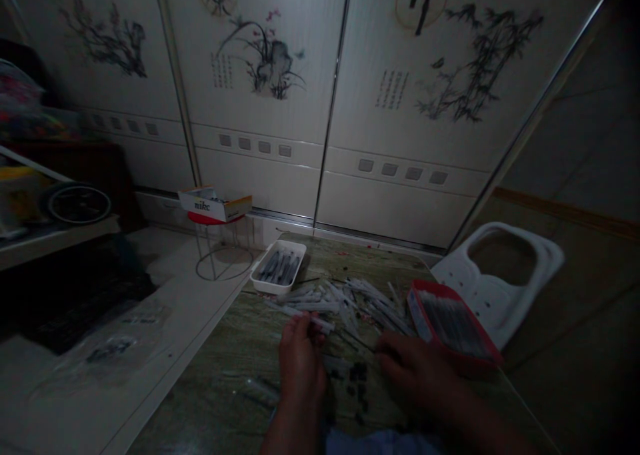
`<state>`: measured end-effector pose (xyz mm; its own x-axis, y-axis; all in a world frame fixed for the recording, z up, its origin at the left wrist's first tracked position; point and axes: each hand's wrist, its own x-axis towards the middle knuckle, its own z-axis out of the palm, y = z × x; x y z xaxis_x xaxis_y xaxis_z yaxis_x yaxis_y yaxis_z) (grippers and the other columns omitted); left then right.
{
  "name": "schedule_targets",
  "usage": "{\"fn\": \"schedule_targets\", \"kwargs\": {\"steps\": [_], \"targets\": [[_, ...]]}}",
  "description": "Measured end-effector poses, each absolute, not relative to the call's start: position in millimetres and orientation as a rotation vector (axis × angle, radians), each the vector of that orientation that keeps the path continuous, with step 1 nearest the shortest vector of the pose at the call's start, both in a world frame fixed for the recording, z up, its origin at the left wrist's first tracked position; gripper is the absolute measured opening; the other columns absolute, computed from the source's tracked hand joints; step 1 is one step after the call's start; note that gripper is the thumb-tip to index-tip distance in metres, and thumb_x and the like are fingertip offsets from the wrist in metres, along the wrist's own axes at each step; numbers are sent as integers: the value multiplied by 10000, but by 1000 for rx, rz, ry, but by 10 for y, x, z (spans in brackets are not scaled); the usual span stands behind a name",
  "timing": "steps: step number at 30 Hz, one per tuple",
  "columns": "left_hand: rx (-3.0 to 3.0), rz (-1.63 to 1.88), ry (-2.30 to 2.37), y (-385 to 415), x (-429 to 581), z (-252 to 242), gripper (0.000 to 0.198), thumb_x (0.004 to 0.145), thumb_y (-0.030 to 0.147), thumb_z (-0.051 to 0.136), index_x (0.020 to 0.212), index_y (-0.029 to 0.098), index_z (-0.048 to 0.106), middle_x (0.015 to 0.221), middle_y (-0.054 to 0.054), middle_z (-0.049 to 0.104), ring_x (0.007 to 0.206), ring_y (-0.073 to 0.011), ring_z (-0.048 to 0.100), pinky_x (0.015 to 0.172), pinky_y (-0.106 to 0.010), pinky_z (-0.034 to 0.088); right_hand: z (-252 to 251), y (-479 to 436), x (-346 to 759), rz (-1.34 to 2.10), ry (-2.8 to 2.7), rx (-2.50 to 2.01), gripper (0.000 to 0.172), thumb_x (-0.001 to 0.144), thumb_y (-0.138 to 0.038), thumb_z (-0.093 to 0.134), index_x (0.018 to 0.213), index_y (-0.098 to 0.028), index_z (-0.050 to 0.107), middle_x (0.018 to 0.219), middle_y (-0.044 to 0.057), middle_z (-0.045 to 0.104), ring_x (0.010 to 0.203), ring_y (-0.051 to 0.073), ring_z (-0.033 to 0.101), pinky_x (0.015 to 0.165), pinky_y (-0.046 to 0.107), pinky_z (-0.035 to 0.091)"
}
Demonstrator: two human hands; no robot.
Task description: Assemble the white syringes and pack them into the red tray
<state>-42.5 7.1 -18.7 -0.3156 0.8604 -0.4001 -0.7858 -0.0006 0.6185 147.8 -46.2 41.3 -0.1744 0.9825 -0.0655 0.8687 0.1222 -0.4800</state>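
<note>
Head view: your left hand [301, 365] pinches a clear tube [323, 323] at the near edge of the tube pile [350, 298], at 12 o'clock on the dim surface [220, 388]. Your right hand [417, 373] rests just beside it, but the picture is too dark to tell its grip. A white tray [279, 268] sits at 11 and a red tray [453, 325] at 2. Open floor [165, 268] lies past the surface's left edge at 9, and sliding doors [400, 75] close the far side.

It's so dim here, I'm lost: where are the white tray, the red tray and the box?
white tray [266, 287]: head view, near rim.
red tray [429, 285]: head view, far rim.
box [203, 205]: head view, printed side.
</note>
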Motion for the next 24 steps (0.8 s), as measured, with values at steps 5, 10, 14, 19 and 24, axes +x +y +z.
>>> {"fn": "schedule_targets", "kwargs": {"steps": [5,10,14,19,24], "targets": [[99,1641,923,63,-418,-178,108,808,171,686,884,158,611,812,-26,681,626,-102,611,531,-210,460,486,-609,1543,662,-2078,-1745,224,939,-360,486,926,-255,683,833,-8,721,800,199,672,684,289,415],[100,1640,909,62,-421,-180,125,797,171,699,882,159,608,818,-19,681,625,-94,609,547,-204,473,478,-646,1544,641,-2097,-1734,219,936,-367,500,915,-259,689,826,-17,725,777,188,676,668,283,406],[115,1629,900,59,-414,-188,144,788,176,717,880,159,608,794,-11,672,603,-89,597,542,-200,469,482,-625,1530,634,-2097,-1744,213,927,-356,503,904,-259,692,823,-17,730,780,187,679,668,281,407],[150,1585,875,57,-386,-222,178,780,204,744,901,149,626,806,-28,687,596,-92,597,530,-198,455,608,-592,1498,597,-2132,-1784,225,917,-337,509,924,-275,726,813,-10,746,771,195,684,663,287,398],[148,1573,871,63,-375,-256,160,788,199,730,897,162,619,827,-21,687,625,-94,610,555,-202,473,677,-497,1533,597,-2135,-1775,229,917,-358,525,942,-272,735,866,1,762,813,210,696,703,297,422]]}}
